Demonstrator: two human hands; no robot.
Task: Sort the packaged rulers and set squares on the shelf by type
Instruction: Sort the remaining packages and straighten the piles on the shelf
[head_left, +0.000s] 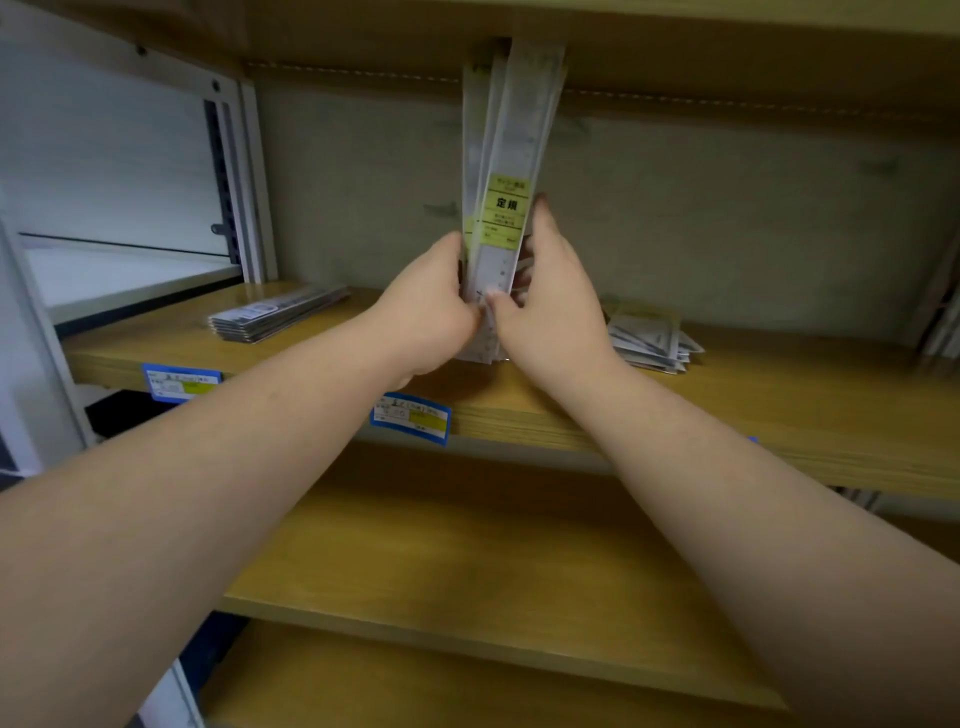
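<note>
While both bare forearms reach in from the near edge, the wooden shelf unit (779, 415) fills the view, its boards stacked one above another with a grey back panel behind the middle level. A white metal rack (244, 182) stands to the left of it.

On the middle board, roughly at its centre, a bundle of packaged rulers (511, 171) stands upright on end, its lower end on the board and its top reaching up to the underside of the board above. The front pack carries a yellow label with dark printed characters. The left hand (426, 317) grasps the bundle's lower left side, fingers curled round the edge. The right hand (550, 306) clasps the lower right side, its thumb laid across the front pack and its fingers wrapped behind, one fingertip showing beside the yellow label.

Far left on the same board lies a flat stack of packaged rulers (278, 312), set at an angle and well apart from the held bundle. To the right, just beyond the right wrist, lies a loose pile of packaged set squares (654, 338), their corners splayed.

Two blue price tags are fixed to the board's front edge: one at the left (182, 382), one under the hands (410, 418), each with a yellow patch.
</note>
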